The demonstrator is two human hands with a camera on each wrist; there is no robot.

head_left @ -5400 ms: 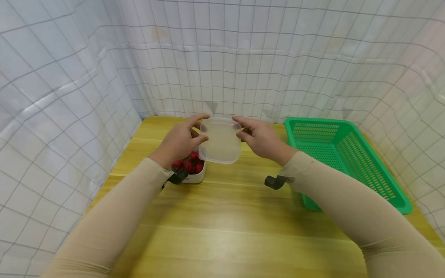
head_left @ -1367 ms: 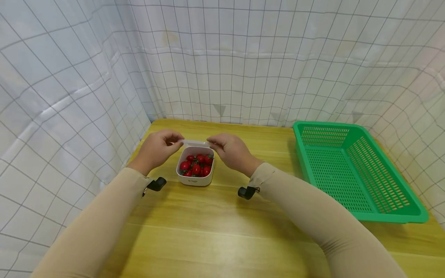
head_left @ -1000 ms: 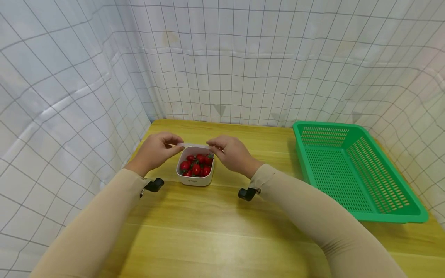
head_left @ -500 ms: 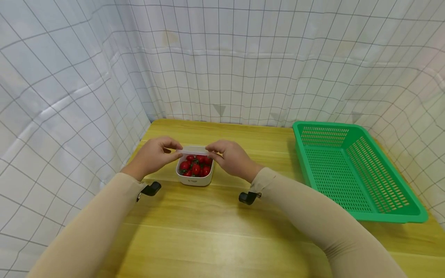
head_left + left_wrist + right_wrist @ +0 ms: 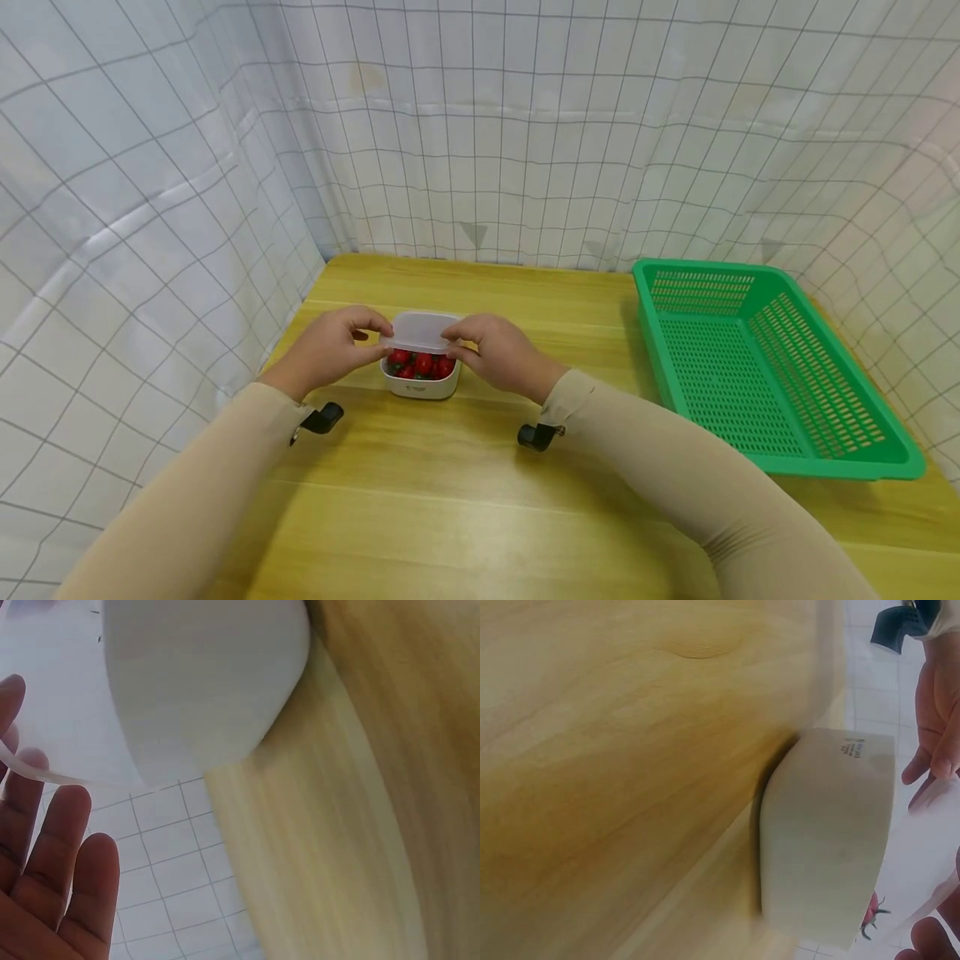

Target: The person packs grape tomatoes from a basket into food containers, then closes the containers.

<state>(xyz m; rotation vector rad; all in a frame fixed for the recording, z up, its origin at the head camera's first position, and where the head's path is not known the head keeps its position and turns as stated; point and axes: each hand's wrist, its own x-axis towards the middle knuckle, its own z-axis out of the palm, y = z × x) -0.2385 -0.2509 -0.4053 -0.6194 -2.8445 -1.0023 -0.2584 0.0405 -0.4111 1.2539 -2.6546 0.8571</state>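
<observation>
A white square container (image 5: 422, 389) stands on the wooden table, with several red cherry tomatoes (image 5: 423, 365) showing at its front. Over its back part a translucent plastic lid (image 5: 422, 330) is held tilted, its front edge raised. My left hand (image 5: 330, 350) pinches the lid's left edge between thumb and fingers. My right hand (image 5: 501, 354) pinches the right edge in the same way. The right wrist view shows the container's side wall (image 5: 829, 832) and one green tomato stem (image 5: 874, 919) under the lid. In the left wrist view, several fingertips (image 5: 71, 806) lie along the lid's rim.
A green perforated plastic basket (image 5: 750, 375) stands on the right side of the table (image 5: 450, 500). White grid-patterned curtains (image 5: 555, 150) enclose the back and both sides. A black wrist camera (image 5: 536, 437) is strapped to each sleeve.
The lid, first held up in front of me, has come down behind the container and now tips forward over its back half. Both hands have moved slightly toward me with it.
</observation>
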